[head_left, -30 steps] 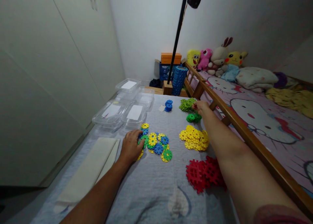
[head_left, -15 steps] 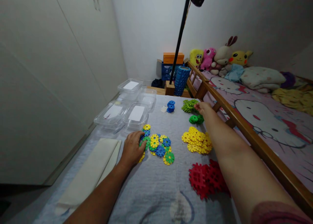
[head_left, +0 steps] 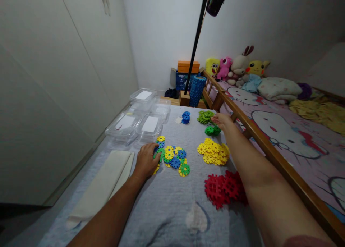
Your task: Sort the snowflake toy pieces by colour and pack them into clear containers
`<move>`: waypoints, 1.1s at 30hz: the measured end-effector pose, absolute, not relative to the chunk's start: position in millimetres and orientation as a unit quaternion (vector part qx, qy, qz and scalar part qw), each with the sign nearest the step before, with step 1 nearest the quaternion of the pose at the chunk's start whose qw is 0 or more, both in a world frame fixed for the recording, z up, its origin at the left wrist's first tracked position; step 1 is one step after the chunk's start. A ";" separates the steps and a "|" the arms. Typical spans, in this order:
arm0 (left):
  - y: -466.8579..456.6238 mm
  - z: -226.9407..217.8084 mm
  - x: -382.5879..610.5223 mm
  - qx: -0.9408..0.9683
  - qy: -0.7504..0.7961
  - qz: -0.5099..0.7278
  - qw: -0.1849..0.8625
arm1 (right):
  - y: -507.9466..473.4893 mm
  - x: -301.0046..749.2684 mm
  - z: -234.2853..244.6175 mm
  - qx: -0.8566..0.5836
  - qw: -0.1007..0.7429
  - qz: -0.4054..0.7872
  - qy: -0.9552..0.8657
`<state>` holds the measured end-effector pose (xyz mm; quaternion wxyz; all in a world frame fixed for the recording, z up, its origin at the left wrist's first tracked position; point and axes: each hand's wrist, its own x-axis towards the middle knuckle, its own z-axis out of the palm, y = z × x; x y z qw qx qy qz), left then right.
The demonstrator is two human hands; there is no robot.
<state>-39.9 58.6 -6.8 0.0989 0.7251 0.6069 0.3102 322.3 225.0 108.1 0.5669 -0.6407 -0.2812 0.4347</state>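
Observation:
My left hand (head_left: 147,159) lies over the left side of a mixed group of yellow, blue and green notched plastic discs (head_left: 175,163), thumb apart from the fingers. Some discs are hidden beneath it. At the far right, my right hand (head_left: 222,121) hovers beside a light green pile of connector pieces (head_left: 205,117) and just above a darker green pile of discs (head_left: 212,130). Its fingers look loosely stretched, with nothing visible in them. Nearer along my right forearm are a pile of yellow discs (head_left: 214,152) and red square interlocking pieces (head_left: 225,188), partly covered by the arm.
Clear lidded plastic boxes (head_left: 149,126) with white labels stand at the back left. A folded cream cloth (head_left: 104,187) lies in front of them. Small blue discs (head_left: 185,117) sit near the far edge. A wooden bed rail (head_left: 242,121) runs along the right, and a black pole (head_left: 194,49) rises behind.
The view has shifted slightly. My right hand has moved a little nearer the dark green discs and its fingers look more extended. My left hand stays on the mixed discs.

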 end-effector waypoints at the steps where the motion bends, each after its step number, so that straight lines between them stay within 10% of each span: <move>1: 58.6 -6.1 -39.8 0.725 0.607 0.309 0.101 | 219.5 316.7 113.0 -0.640 0.567 0.433 -0.284; 7: 57.0 -2.9 -38.0 0.719 0.612 0.306 0.125 | 173.4 256.3 138.6 -0.607 0.512 0.438 -0.422; 17: 60.1 3.7 -45.4 0.711 0.608 0.323 0.146 | 53.6 183.0 74.5 -0.604 0.137 0.157 -0.769; 33: 48.8 27.0 -54.0 0.766 0.608 0.136 0.159 | 51.4 184.6 27.0 -0.670 0.205 0.138 -0.700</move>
